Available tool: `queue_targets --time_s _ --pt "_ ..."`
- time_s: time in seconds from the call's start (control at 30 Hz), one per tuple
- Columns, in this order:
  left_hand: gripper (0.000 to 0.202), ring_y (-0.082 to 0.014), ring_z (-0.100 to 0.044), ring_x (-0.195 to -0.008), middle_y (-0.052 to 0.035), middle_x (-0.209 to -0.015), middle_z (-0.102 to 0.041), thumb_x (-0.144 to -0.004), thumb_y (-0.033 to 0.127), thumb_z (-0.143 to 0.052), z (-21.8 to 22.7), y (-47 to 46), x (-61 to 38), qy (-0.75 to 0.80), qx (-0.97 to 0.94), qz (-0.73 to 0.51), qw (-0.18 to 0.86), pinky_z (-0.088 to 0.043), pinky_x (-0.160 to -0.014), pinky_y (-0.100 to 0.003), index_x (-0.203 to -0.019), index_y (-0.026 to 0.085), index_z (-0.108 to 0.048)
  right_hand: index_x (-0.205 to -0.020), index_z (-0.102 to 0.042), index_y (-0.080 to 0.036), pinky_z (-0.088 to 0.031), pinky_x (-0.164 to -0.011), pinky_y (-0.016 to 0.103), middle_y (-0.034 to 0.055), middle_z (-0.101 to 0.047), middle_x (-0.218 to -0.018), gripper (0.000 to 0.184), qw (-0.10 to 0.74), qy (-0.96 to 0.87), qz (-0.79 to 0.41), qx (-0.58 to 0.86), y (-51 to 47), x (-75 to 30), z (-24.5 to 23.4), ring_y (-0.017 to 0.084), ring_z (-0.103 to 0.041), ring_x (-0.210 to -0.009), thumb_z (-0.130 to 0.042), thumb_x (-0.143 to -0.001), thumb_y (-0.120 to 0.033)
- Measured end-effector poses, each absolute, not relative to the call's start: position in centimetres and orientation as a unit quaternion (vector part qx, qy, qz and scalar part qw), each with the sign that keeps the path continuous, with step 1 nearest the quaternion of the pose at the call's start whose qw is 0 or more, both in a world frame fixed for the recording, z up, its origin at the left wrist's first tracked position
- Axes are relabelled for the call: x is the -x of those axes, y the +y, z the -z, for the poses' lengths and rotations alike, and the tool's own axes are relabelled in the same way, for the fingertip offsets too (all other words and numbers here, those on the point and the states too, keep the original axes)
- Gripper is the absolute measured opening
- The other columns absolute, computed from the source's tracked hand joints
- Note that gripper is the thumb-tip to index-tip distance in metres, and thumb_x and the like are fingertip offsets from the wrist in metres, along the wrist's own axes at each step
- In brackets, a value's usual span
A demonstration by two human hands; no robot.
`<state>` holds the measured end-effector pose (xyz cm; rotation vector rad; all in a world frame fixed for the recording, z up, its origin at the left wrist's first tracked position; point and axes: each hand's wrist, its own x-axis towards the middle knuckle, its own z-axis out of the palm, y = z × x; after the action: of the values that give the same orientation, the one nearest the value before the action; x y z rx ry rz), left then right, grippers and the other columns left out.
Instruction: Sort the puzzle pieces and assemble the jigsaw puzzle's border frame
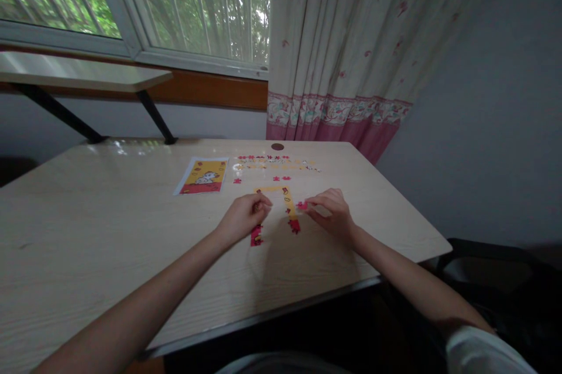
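Between the thumb and fingers of my right hand [331, 213] is a red-pink jigsaw piece [302, 205], held just right of a partly joined puzzle border [287, 201]. The border has a yellow top and right side and red lower ends, and its bottom is open. My left hand [244, 216] is over the border's left side and hides much of it. Its fingers are curled in against the thumb; whether anything is in them I cannot make out. Below that hand shows the border's red lower left end [256, 237].
Left of the border lies a printed picture [204, 178] of a white spotted animal on yellow and red. Several loose pieces [263, 157] lie in rows behind the border, with red ones [281, 178] nearer. A round dark cap [277, 147] is in the tabletop [132, 233]; a shelf [83, 72] stands at back left.
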<state>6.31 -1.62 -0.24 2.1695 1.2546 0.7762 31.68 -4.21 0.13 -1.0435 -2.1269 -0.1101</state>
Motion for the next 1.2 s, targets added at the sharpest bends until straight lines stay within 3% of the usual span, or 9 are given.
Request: queue_targets --time_s 0.2,0.43,0.6,0.9,1.2 --pt "0.022 -0.0173 -0.054 -0.075 -0.0042 -0.075 -0.06 -0.084 0.022 -0.045 -0.7 -2.9 -6.8 0.304 -0.913 -0.204 0.182 -0.04 -0.072 -0.029 -0.096 0.018 -0.063 -0.089 -0.066 -0.024 -0.031 -0.074 0.03 0.0003 -0.062 -0.071 0.02 0.233 -0.906 -0.058 0.348 -5.1 -31.8 0.3 0.015 -0.051 -0.074 -0.057 -0.08 -0.039" --pt "0.027 -0.0194 -0.049 -0.082 -0.0058 -0.088 -0.053 -0.085 0.024 -0.047 -0.7 -4.6 -7.6 0.226 -0.956 -0.135 0.128 -0.038 -0.071 -0.029 -0.109 0.026 -0.06 -0.086 -0.066 -0.024 -0.029 -0.073 0.031 -0.0001 -0.059 -0.069 0.022 0.223 -0.914 -0.036 0.338 -5.2 -31.8 0.7 0.014 -0.048 -0.074 -0.058 -0.079 -0.043" --pt "0.026 -0.0194 -0.045 -0.078 -0.0055 -0.085 -0.05 -0.087 0.027 -0.044 -0.1 -4.9 -8.0 0.223 -0.963 -0.126 0.08 -0.036 -0.068 -0.03 -0.107 0.027 -0.06 -0.086 -0.065 -0.022 -0.028 -0.073 0.031 0.001 -0.059 -0.071 0.023 0.214 -0.92 -0.017 0.328 -5.2 -31.9 0.6 0.015 -0.048 -0.076 -0.058 -0.078 -0.042" --pt "0.026 -0.019 -0.045 -0.08 -0.0049 -0.085 -0.049 -0.088 0.03 -0.042 -0.5 -5.2 -8.1 0.22 -0.964 -0.118 0.088 -0.036 -0.068 -0.03 -0.106 0.025 -0.059 -0.079 -0.065 -0.021 -0.028 -0.072 0.032 0.0019 -0.061 -0.072 0.021 0.211 -0.933 0.014 0.292 -5.0 -32.0 1.1 0.015 -0.047 -0.074 -0.054 -0.082 -0.038" --pt "0.027 -0.0205 -0.047 -0.084 -0.006 -0.09 -0.051 -0.087 0.032 -0.046 -0.8 -5.0 -8.0 0.219 -0.963 -0.113 0.108 -0.038 -0.072 -0.031 -0.11 0.025 -0.057 -0.085 -0.066 -0.022 -0.031 -0.075 0.032 0.0025 -0.065 -0.079 0.019 0.187 -0.952 0.006 0.242 -5.2 -32.1 0.4 0.016 -0.049 -0.08 -0.05 -0.085 -0.033"
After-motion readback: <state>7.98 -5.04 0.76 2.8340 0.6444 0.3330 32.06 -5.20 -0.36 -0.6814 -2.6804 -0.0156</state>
